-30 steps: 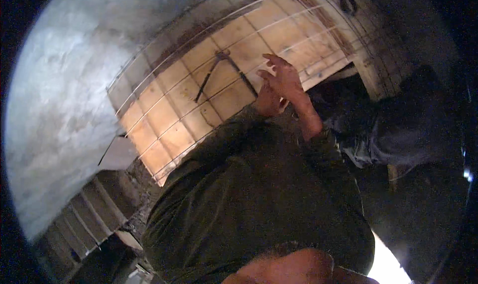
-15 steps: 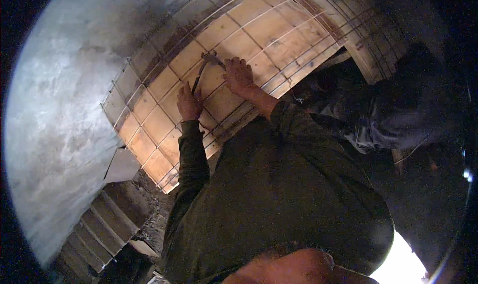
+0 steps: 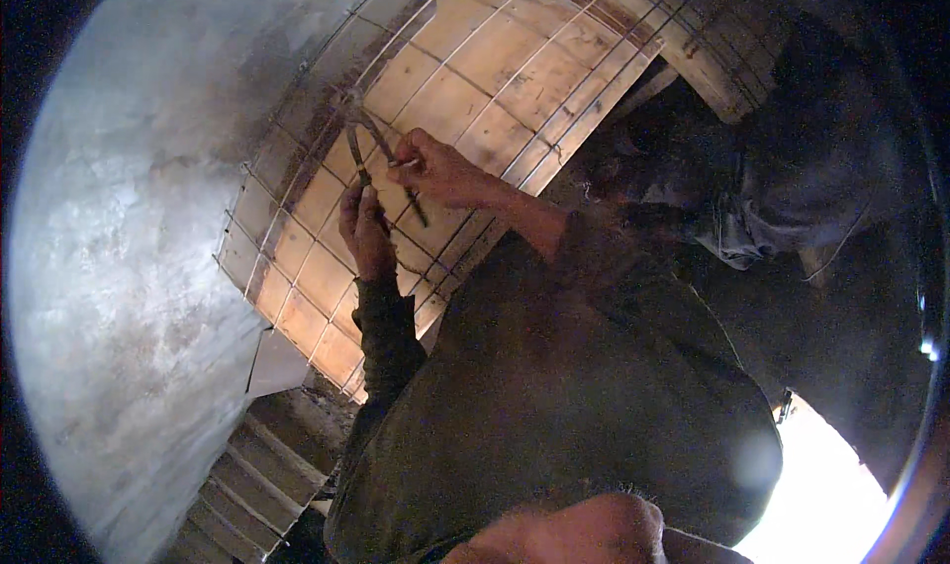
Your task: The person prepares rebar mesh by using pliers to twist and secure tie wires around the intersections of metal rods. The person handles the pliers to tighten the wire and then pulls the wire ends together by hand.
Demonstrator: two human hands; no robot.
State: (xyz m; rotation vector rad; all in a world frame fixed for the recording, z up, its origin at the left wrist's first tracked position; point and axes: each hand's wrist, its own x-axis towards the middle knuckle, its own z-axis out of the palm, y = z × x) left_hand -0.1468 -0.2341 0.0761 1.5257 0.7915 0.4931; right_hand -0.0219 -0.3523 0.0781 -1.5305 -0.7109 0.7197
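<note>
A pair of long-handled pincers (image 3: 375,135) lies over a wire mesh (image 3: 295,294) above pale boards (image 3: 450,79). Its jaws touch the mesh near the far-left edge of the boards, though what they bite on is too blurred to tell. My left hand (image 3: 368,233) is closed round the left handle, thumb along it. The other handle is gripped by my right hand (image 3: 435,171), fingers curled; its dark end sticks out below that fist. Something small and pale shows at the right fingertips, too unclear to name.
A grey plastered wall (image 3: 129,237) curves along the left. Ribbed steps or slats (image 3: 252,475) lie at lower left. A wooden beam (image 3: 708,74) stands at upper right, with a person in dark clothes (image 3: 762,208) close by. Bright light enters at lower right.
Both hands and the pincers have shifted up and left over the mesh. My right hand, earlier spread beside the tool, has curled round its handle. The view has turned slightly.
</note>
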